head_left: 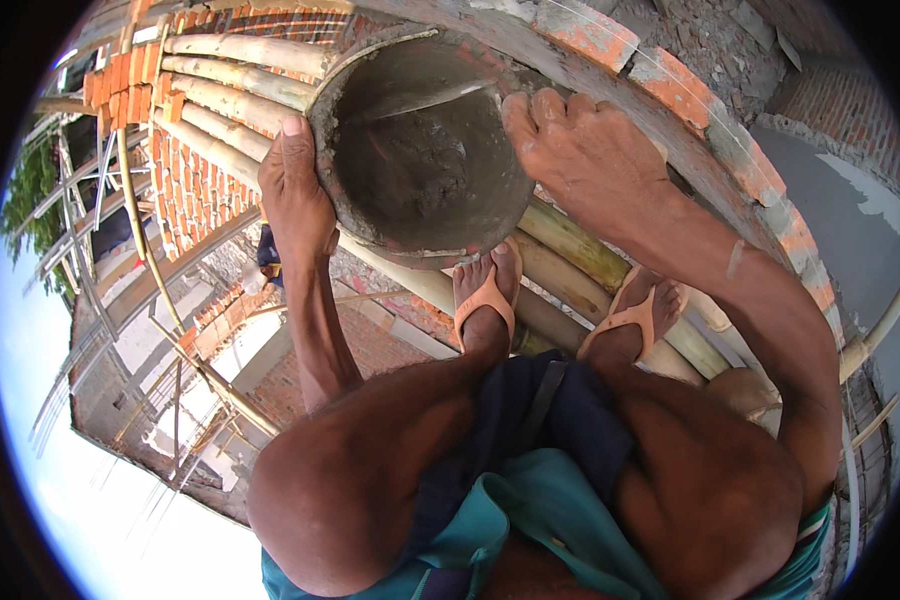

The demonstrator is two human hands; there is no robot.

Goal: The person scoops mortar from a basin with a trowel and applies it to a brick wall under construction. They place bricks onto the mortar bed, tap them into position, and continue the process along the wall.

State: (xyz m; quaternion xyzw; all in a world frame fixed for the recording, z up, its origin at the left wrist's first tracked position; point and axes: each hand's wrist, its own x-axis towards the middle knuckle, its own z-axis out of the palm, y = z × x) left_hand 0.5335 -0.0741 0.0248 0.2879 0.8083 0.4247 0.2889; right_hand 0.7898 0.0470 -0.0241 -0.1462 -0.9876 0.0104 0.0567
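A round, mortar-crusted bucket (420,250) stands tilted in front of me, with wet grey mortar (425,165) inside. My left hand (298,190) grips its left rim, thumb up along the outside and fingers hidden behind the wall. Over the right rim my right hand (595,145) is closed in a fist on a trowel. The trowel's thin blade (435,102) reaches across the inside of the bucket, its edge catching the light. The fist covers most of the trowel's handle.
I squat in orange sandals (485,300) on bamboo poles (580,275) with gaps between them. A curved brick wall (670,85) with a taut string runs along the right. Stacked bricks (120,95) lie at the far left. Ground and scaffolding show far below on the left.
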